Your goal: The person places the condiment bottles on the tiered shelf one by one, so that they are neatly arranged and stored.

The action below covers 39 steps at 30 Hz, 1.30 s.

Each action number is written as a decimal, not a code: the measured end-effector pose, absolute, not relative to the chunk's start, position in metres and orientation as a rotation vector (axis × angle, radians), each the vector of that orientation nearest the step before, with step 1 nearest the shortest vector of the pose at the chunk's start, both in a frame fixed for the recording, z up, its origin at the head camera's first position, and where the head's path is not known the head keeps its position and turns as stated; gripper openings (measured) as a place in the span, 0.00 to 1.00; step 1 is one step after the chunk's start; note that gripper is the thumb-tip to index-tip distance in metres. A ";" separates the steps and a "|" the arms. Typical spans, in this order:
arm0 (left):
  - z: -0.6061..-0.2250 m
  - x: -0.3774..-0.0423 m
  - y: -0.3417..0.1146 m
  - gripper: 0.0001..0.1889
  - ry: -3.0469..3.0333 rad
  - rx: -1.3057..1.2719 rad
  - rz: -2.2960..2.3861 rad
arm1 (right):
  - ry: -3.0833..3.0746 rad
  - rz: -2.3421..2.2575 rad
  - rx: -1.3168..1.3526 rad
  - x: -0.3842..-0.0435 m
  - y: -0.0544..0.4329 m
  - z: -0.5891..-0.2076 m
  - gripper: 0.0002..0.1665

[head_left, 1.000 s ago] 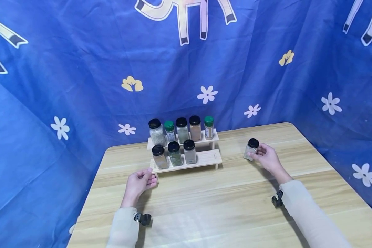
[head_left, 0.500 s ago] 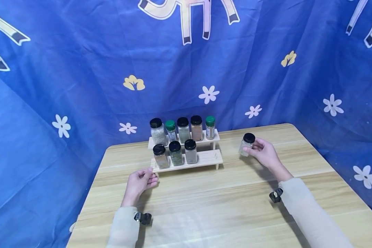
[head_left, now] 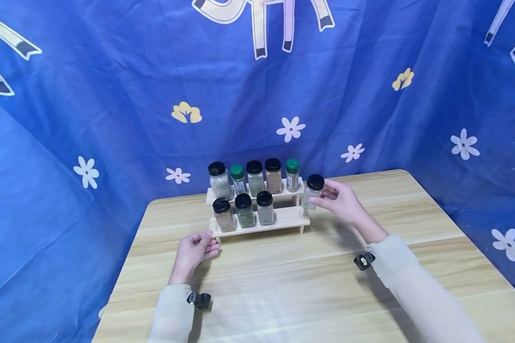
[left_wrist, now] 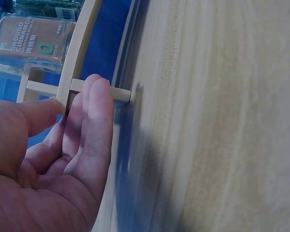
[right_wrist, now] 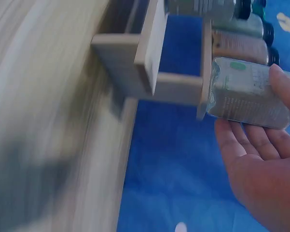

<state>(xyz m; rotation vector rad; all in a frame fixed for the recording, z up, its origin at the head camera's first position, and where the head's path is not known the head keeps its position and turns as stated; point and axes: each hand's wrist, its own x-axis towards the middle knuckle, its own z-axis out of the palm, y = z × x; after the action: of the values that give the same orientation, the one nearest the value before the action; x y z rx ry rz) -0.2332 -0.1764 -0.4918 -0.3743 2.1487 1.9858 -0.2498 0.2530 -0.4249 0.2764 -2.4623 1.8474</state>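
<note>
A two-tier pale wooden spice rack (head_left: pixel 289 217) stands near the back of the table. My left hand (head_left: pixel 193 252) pinches the front left corner of its lower shelf, thumb above and fingers below in the left wrist view. My right hand (head_left: pixel 345 206) grips a black-capped glass spice jar (head_left: pixel 311 197) in the air, just off the rack's right end. Pale contents show through that jar's glass in the right wrist view. On the lower shelf stand three black-capped jars, including a ground cinnamon jar (left_wrist: pixel 34 41) at the left. Several jars, among them a green-capped one (head_left: pixel 292 175), line the upper shelf.
Bare shelf surface shows right of the lower row's last jar (head_left: pixel 265 209). The wooden table (head_left: pixel 274 286) extends in front of and beside the rack. A blue printed curtain (head_left: pixel 240 95) hangs close behind it.
My right hand has carried the spice jar left and slightly up, from over the table's right side to the rack's right end. The left hand has stayed at the rack's corner.
</note>
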 end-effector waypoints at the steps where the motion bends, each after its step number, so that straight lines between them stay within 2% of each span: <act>1: -0.491 -0.233 -0.176 0.24 2.150 -0.374 1.987 | -2.463 1.853 0.295 -0.251 0.248 -0.424 0.34; 13: -0.491 -0.232 -0.176 0.24 2.156 -0.375 1.997 | -2.503 1.891 0.454 -0.265 0.208 -0.440 0.35; 27: -0.491 -0.232 -0.175 0.22 2.151 -0.386 1.992 | -2.572 1.892 0.515 -0.271 0.200 -0.458 0.38; 39: -0.493 -0.234 -0.177 0.21 2.152 -0.382 1.970 | -2.509 1.949 0.487 -0.269 0.202 -0.474 0.34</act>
<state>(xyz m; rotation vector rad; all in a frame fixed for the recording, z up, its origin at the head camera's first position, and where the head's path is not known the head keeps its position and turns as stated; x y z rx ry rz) -0.2335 -0.1766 -0.4930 -0.3819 2.1518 1.9699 -0.2694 0.2025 -0.4739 0.4868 -2.5093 1.9490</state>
